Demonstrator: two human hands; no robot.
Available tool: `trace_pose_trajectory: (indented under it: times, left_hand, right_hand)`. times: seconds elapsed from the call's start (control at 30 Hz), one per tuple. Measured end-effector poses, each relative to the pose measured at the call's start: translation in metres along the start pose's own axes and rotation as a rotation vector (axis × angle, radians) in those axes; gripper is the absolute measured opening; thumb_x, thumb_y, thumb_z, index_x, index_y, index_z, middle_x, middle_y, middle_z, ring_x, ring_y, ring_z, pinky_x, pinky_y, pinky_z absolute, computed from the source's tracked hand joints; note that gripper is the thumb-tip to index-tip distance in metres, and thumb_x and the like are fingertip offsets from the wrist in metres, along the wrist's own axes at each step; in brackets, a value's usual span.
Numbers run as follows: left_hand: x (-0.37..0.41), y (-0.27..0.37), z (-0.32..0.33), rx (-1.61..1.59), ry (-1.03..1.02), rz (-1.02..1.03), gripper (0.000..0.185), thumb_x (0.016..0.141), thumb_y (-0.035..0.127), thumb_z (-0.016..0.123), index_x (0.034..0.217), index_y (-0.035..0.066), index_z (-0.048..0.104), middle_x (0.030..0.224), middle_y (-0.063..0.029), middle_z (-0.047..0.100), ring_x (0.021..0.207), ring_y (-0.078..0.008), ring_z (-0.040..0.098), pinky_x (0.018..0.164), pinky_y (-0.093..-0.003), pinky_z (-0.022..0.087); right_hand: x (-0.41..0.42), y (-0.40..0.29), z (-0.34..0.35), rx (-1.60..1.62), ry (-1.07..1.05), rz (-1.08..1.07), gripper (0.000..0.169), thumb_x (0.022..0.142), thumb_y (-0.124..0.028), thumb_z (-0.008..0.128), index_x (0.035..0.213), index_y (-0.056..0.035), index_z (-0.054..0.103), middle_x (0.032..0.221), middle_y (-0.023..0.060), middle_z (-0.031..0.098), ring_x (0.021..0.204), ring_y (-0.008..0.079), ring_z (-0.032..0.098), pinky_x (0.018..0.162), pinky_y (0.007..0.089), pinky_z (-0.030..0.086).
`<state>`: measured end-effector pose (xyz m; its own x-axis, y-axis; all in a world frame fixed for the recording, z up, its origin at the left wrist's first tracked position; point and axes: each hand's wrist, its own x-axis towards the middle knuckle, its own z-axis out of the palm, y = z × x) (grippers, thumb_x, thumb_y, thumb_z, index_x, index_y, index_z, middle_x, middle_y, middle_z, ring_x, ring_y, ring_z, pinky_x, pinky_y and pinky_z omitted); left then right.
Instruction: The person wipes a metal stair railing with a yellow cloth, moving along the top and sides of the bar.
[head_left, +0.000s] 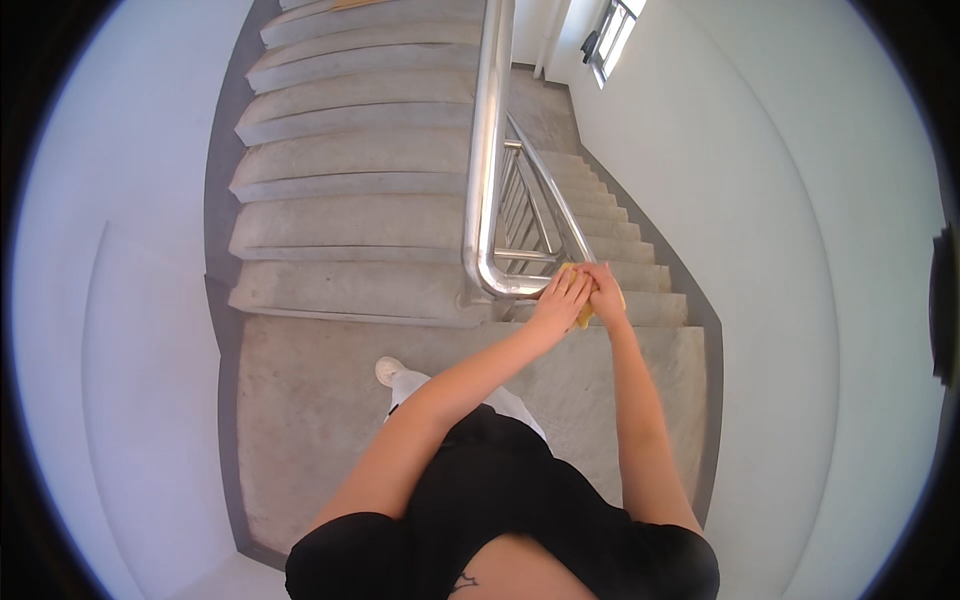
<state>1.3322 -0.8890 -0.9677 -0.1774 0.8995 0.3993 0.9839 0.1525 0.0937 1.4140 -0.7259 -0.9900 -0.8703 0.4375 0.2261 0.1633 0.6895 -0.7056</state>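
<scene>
A yellow cloth (584, 318) is wrapped over the corner of the stainless steel handrail (486, 172), where the rail bends round between the two flights. My left hand (562, 298) lies flat on the cloth, fingers stretched along it. My right hand (604, 291) grips the cloth from the other side, close against the left fingertips. Part of the cloth and the rail beneath both hands are hidden.
Concrete stairs (352, 157) rise on the left; another flight (637, 255) descends on the right beside the metal balusters (519, 196). I stand on a concrete landing (300, 420). White walls (757, 247) enclose it, with a window (615, 37) at the upper right.
</scene>
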Motion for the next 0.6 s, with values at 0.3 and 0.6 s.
trace_pose_trajectory:
  times: [0.3, 0.6]
  left_hand:
    - [-0.069, -0.026, -0.036, -0.145, 0.188, -0.126, 0.067, 0.072, 0.022, 0.071, 0.134, 0.001, 0.055, 0.146, -0.0193, 0.046, 0.138, -0.0382, 0.040, 0.116, -0.0512, 0.031]
    - [-0.103, -0.064, -0.074, -0.145, 0.101, -0.288, 0.060, 0.069, 0.019, 0.072, 0.127, 0.009, 0.061, 0.144, -0.0123, 0.051, 0.141, -0.0268, 0.040, 0.116, -0.0534, 0.029]
  right_hand:
    - [-0.003, -0.109, 0.038, -0.237, -0.017, -0.263, 0.047, 0.080, -0.009, 0.056, 0.126, -0.0017, 0.056, 0.127, 0.0154, 0.062, 0.121, 0.0349, 0.055, 0.113, 0.0486, 0.034]
    - [0.009, -0.147, 0.075, -0.202, -0.027, -0.446, 0.077, 0.073, -0.031, 0.065, 0.139, 0.0051, 0.046, 0.140, 0.0228, 0.053, 0.130, 0.0371, 0.051, 0.113, 0.0484, 0.035]
